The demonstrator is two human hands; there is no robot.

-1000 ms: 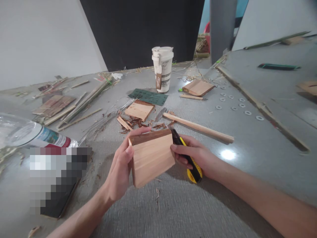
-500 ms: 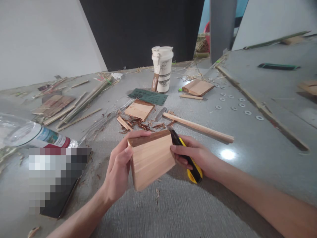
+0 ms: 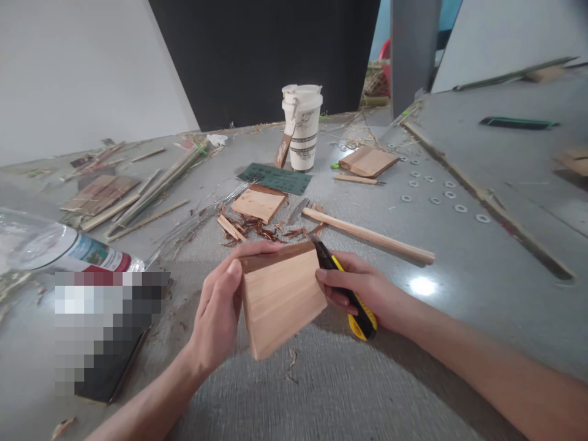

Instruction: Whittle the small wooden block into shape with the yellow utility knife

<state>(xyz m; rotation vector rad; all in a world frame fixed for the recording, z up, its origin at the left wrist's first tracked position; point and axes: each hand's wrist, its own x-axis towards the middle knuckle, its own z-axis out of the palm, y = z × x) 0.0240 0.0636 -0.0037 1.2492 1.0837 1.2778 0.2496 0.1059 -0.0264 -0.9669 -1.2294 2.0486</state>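
Observation:
A pale wooden block [image 3: 281, 299] with a dark top edge is held up over the grey table [image 3: 459, 294]. My left hand [image 3: 219, 312] grips its left side, fingers curled over the top edge. My right hand [image 3: 362, 291] is closed round a yellow and black utility knife [image 3: 350, 295], whose tip sits at the block's upper right corner, while the fingertips touch the block's right edge.
Beyond the block lie wood shavings [image 3: 257, 229], a small wood piece [image 3: 258, 204], green sandpaper [image 3: 274, 179], a long stick [image 3: 367, 234] and a white cup [image 3: 302, 127]. A plastic bottle [image 3: 55, 251] lies at left. Washers [image 3: 432, 199] and another board [image 3: 367, 162] sit at right.
The block has tilted slightly and dropped a little in my hands. The tag on the cup has swung out to the left. My hands keep their grips.

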